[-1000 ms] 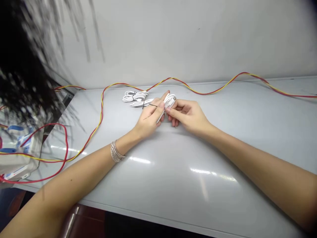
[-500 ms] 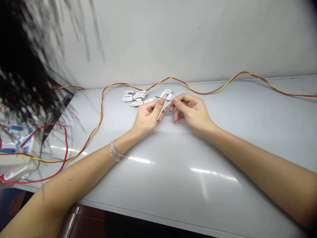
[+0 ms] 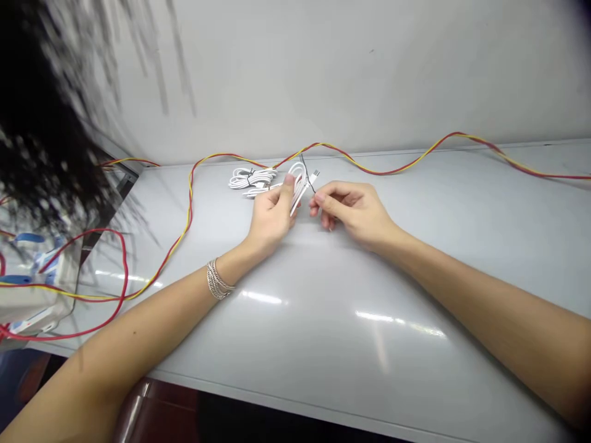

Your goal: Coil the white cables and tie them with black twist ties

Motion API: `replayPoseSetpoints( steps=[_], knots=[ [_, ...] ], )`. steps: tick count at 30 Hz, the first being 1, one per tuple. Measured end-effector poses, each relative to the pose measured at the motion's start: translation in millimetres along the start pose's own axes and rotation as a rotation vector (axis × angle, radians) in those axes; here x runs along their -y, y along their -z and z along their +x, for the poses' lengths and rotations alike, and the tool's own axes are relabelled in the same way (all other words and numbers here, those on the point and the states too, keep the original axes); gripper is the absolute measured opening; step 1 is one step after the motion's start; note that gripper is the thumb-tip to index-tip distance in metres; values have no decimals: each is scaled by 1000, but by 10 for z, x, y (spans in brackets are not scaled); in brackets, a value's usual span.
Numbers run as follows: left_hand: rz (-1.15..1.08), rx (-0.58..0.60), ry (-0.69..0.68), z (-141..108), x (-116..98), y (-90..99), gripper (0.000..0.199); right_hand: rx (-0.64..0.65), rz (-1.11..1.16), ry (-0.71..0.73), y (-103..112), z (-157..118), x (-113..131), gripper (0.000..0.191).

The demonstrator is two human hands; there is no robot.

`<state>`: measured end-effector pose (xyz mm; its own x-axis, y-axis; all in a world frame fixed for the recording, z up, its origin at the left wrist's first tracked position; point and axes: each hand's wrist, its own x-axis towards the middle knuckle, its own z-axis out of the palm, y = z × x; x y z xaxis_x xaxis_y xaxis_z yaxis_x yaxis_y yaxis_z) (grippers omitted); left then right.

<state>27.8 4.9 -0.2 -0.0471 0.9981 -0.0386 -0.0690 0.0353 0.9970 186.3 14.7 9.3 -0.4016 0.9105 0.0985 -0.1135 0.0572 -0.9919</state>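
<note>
A looped white cable (image 3: 299,175) with a light plug end is gripped between the thumb and fingers of my left hand (image 3: 273,215). Just to its right, my right hand (image 3: 348,209) pinches the lower end of a thin black tie (image 3: 307,175), which stands up beside the cable. Whether the tie passes round the cable is too small to tell. Behind my left hand lie a coiled white cable (image 3: 249,178) bound with a black tie and another white cable bundle (image 3: 257,192), partly hidden by that hand.
A twisted red and yellow wire (image 3: 369,173) runs along the back of the grey table (image 3: 323,320), by the wall. Red wire loops (image 3: 124,264) and white and blue items (image 3: 44,264) are at the left. Dark hair blocks the upper left.
The black tie has turned from nearly level to steep. My left thumb and the held cable have shifted slightly left, and my right fingertips have moved a little left and down.
</note>
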Motion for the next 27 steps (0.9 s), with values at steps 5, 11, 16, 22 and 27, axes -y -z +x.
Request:
replayPoseSetpoints(
  steps=[5, 11, 16, 22, 27],
  knots=[
    [-35, 57, -4, -28, -24, 14, 43, -248, 140, -112, 33, 59, -3, 31],
    [-101, 129, -62, -34, -39, 47, 27, -240, -46, -137, -18, 45, -37, 22],
    [-167, 204, -12, -10, -38, 41, 45, -154, -221, -75, -23, 22, -63, 19],
    [-139, 194, -8, -23, -16, 42, 44, -105, -338, 19, -25, -1, -50, 18],
    [-188, 108, -93, -38, 6, 24, 48, -90, -405, -6, -46, -20, -37, 12]
  ],
)
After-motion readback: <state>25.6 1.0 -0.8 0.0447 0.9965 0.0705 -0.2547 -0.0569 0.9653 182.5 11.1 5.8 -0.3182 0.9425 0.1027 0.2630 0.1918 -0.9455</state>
